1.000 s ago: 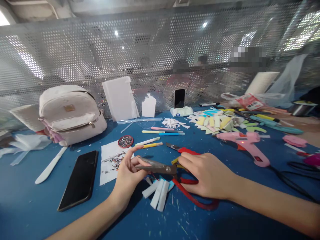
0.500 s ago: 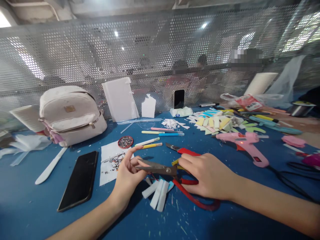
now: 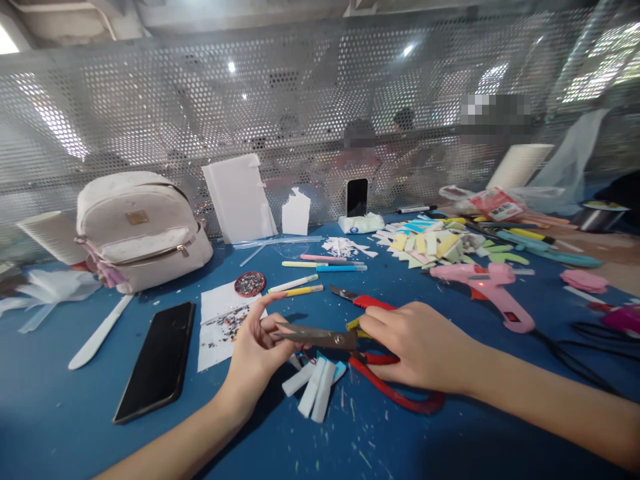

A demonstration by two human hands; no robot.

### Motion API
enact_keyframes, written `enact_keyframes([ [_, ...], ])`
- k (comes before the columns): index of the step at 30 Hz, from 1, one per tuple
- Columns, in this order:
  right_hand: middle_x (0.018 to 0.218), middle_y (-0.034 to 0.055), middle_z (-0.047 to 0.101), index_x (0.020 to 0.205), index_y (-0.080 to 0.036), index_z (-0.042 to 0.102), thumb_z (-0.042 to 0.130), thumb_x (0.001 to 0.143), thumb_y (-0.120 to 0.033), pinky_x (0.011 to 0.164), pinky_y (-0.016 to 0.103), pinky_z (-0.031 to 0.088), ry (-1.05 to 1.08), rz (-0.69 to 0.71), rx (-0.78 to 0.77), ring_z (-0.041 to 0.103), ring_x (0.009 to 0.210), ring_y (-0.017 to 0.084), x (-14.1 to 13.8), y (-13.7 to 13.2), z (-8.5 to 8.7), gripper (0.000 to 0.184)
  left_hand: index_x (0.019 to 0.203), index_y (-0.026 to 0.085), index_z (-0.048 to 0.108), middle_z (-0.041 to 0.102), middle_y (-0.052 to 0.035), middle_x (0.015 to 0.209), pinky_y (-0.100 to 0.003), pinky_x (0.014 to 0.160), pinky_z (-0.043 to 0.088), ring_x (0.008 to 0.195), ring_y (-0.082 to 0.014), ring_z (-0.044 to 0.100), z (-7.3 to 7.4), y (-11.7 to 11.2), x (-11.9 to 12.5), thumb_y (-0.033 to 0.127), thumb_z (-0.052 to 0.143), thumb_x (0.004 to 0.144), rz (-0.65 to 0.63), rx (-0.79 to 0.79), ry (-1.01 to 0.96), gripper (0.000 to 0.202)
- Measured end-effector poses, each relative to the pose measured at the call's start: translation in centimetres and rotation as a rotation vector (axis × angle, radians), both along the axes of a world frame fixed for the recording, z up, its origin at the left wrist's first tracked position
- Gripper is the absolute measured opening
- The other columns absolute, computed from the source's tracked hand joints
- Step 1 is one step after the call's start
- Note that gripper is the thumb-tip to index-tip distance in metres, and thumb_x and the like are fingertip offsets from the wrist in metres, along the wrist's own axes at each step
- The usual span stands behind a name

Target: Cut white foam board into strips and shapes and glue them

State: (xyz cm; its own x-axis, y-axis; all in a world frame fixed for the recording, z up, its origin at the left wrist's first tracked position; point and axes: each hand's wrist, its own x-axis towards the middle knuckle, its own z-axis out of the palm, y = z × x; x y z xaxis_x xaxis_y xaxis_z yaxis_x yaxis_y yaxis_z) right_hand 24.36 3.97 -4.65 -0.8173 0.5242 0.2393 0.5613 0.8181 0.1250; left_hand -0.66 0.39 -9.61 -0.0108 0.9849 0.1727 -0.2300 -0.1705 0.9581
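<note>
On the blue table (image 3: 55,420), some cups (image 3: 45,233) leaned at the far left. A white knife (image 3: 100,333) lay near the bag (image 3: 150,237), and a black phone (image 3: 156,360) was next to it. Then came a white sheet (image 3: 213,297) with tiny bits on it and a red dish (image 3: 250,295) full of bits at its top.

The left hand (image 3: 257,347) had its pointing finger up. Its thumb and other fingers were close together by the tips of the scissors (image 3: 325,337); I could not tell if they held something. White strips (image 3: 317,390) lay in a little pile below the blades. The scissors were between the two hands, and the right hand (image 3: 417,347) held them, its fingers curled round the red handles. Past it were a paper heap (image 3: 435,243) and a pink glue gun (image 3: 510,303).
</note>
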Motion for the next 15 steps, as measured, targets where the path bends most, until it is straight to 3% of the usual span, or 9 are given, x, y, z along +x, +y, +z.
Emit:
enact_keyframes([
  [9, 0.071, 0.0024, 0.065, 0.082, -0.018, 0.06, 0.056, 0.094, -0.046, 0.048, 0.028, 0.022, 0.012, 0.019, 0.01, 0.057, 0.05, 0.016, 0.25, 0.36, -0.27, 0.032, 0.123, 0.02, 0.049, 0.064, 0.0056, 0.069, -0.024, 0.068, 0.057, 0.068, -0.0148, 0.071, 0.5, -0.33, -0.08, 0.021, 0.081, 0.076, -0.026, -0.036, 0.01, 0.056],
  [15, 0.073, 0.0029, 0.066, 0.079, -0.018, 0.058, 0.053, 0.094, -0.04, 0.051, 0.028, 0.026, 0.087, -0.042, -0.013, 0.06, 0.054, 0.017, 0.85, 1.03, 0.22, 0.027, 0.121, 0.02, 0.052, 0.068, 0.0031, 0.074, -0.024, 0.072, 0.057, 0.07, -0.0137, 0.071, 0.66, -0.39, 0.1, 0.024, 0.082, 0.076, -0.009, -0.053, -0.016, 0.054],
])
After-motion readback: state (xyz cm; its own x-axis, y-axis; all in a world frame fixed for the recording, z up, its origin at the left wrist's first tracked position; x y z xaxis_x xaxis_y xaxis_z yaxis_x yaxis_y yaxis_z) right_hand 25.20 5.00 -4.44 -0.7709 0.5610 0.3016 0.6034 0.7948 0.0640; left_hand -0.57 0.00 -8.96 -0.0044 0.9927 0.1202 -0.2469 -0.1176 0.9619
